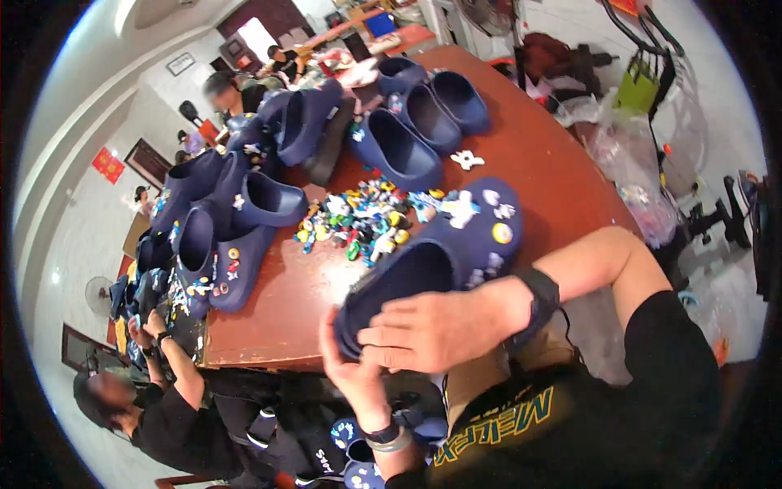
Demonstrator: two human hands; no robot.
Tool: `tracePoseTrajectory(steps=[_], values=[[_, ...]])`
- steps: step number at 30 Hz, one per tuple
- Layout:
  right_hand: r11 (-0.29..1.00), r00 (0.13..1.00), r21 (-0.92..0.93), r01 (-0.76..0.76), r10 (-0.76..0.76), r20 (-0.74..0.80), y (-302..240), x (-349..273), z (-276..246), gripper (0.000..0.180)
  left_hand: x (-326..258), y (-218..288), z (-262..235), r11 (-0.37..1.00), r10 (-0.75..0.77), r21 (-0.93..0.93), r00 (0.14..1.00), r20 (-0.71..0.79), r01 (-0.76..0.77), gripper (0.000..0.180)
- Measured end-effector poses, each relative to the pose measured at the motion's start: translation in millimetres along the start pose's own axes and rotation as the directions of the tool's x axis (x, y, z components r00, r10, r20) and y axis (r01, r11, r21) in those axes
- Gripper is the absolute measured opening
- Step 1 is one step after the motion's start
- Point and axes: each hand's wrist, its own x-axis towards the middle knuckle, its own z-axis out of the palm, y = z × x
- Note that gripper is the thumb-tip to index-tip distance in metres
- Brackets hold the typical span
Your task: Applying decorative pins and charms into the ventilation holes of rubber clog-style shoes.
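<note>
A navy clog (pixel 481 191) dotted with charms lies tilted at the table's near edge, its toe pointing away to the right. My left hand (pixel 358 379) grips its heel end from the left, the thumb side against the rim. Across the clog's opening reaches my right hand (pixel 440 326), its fingers bent over the heel and meeting my left hand. Whatever might be between those fingers is hidden. Just beyond the clog, a heap of small colourful charms (pixel 354 216) is spread on the table. One white charm (pixel 467 160) lies apart from it.
More navy clogs (pixel 397 151) stand at the back of the red-brown table (pixel 546 171), with others (pixel 232 261) stacked to the left. A co-worker (pixel 163 399) handles things at the left. Plastic bags (pixel 631 167) and a fan (pixel 486 12) are beyond the right edge.
</note>
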Motion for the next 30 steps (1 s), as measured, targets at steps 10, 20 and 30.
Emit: tracePoseTrajectory(steps=[10,20,30], values=[[0.775,0.780,0.102,-0.623,0.626,0.014,116.3,-55.0,-25.8,0.021,43.7,-8.0,-40.6,0.598,0.428,0.735,0.903,0.046,-0.321,0.023],[0.841,0.849,0.115,-0.529,0.525,0.065,94.2,-33.1,28.4,0.025,39.9,-4.8,17.6,0.599,0.204,0.739,0.951,0.233,-0.309,0.041],[0.585,0.602,0.162,-0.795,0.793,0.093,147.3,-53.0,-15.4,0.024,58.9,-17.9,32.9,0.532,0.308,0.788,0.938,0.160,-0.309,0.040]])
